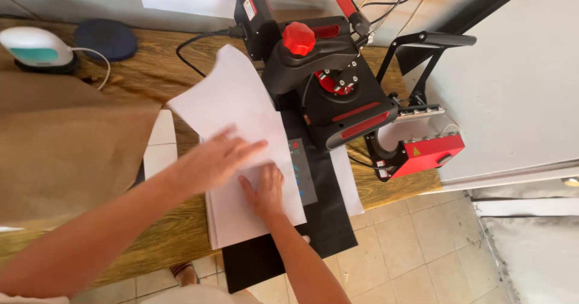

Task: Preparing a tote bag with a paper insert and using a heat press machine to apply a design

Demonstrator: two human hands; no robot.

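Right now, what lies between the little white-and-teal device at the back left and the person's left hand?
In the head view, a big brown paper sheet and a strip of wooden tabletop lie between the white-and-teal device and the left hand.

Print workshop: heat press (338,93), mug press (422,150)

We have one view only, from a camera worn on the head. We look steeply down and slightly forward over a wooden table (151,81), close enough that our own forearms enter from the bottom edge. The heat press (329,87) sits upper centre; the tiled floor (410,243) shows at lower right, beyond the table's near edge.
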